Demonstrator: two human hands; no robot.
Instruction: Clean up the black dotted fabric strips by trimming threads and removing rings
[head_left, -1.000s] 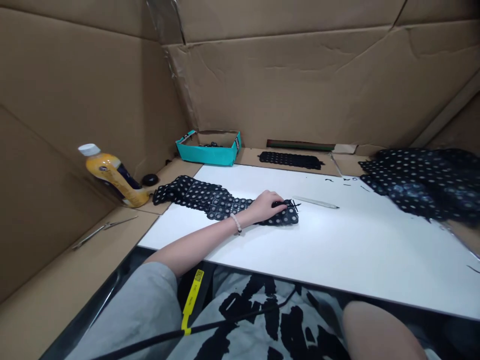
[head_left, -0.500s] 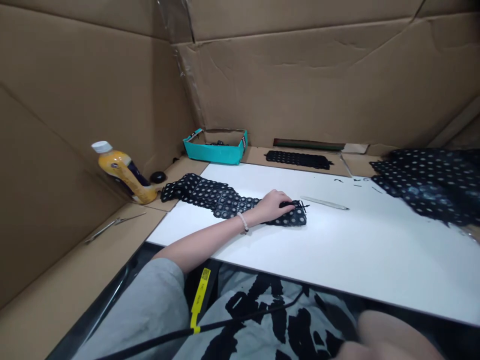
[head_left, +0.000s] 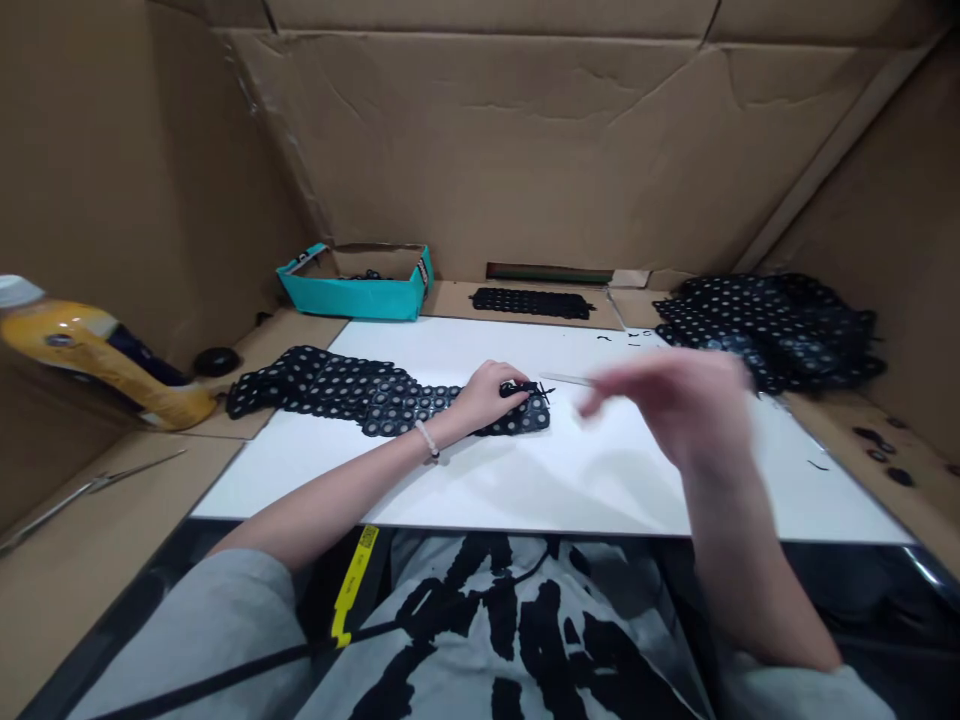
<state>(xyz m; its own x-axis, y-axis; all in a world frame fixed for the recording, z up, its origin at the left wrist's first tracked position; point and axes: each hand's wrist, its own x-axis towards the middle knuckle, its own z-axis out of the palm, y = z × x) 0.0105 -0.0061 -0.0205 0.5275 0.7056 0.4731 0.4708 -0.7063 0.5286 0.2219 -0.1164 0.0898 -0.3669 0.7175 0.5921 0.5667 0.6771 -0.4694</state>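
Observation:
My left hand [head_left: 489, 395] is closed at the right end of a long black strip dotted with pale round spots [head_left: 330, 385], which lies across the white board. Thin black ends stick up between and past its fingers. My right hand [head_left: 675, 405] is over the board to the right, smeared by motion, so its fingers cannot be made out. Just left of its fingertips lies a slim whitish pen-like tool [head_left: 562, 379]; whether they touch is unclear.
A turquoise box [head_left: 352, 297] with small dark pieces stands at the back left. Behind the white board [head_left: 480, 490] lies a smaller black strip [head_left: 531, 302]. A spotted black heap [head_left: 772, 320] is at right. On the left are a yellow bottle [head_left: 97, 350], scissors-like tool [head_left: 97, 484] and black disc [head_left: 216, 361].
My right hand has come up from the lower right edge to beside the pen-like tool. The view has turned right. My left hand still holds the strip's end.

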